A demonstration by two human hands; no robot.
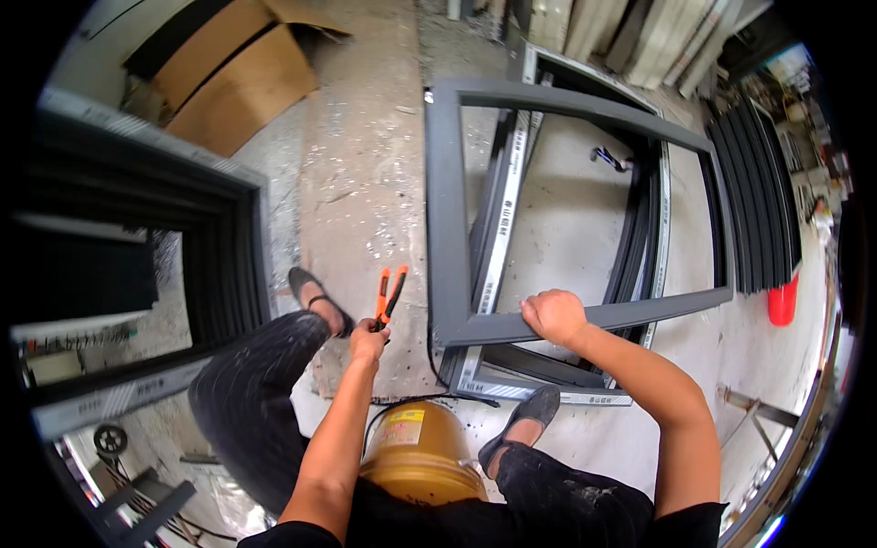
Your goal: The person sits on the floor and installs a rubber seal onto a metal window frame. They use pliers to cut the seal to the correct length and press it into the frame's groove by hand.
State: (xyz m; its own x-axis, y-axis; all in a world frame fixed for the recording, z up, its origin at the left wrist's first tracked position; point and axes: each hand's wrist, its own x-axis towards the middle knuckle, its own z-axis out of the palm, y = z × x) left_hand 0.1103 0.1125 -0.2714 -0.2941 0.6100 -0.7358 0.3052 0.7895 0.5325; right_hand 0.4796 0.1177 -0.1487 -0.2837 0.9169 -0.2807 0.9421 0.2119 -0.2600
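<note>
A pair of pliers or cutters with orange and black handles (390, 297) is in my left hand (368, 342). My fingers close round its lower end, so its jaws are mostly hidden; the handles point away from me. My right hand (556, 316) grips the near bar of a grey rectangular window frame (446, 210), fingers wrapped over the bar. That frame rests tilted above a stack of other frames (508, 219) with white printed film on their edges. A thin black strip (430, 352) trails from the frame's left side down to the floor.
A yellow bucket (420, 447) stands between my legs. Stacked dark frames (228, 228) rise on the left, with cardboard (242, 91) behind them. More dark frames (754, 192) lean at the right beside a red object (782, 301). A flat cardboard strip (361, 164) covers the middle floor.
</note>
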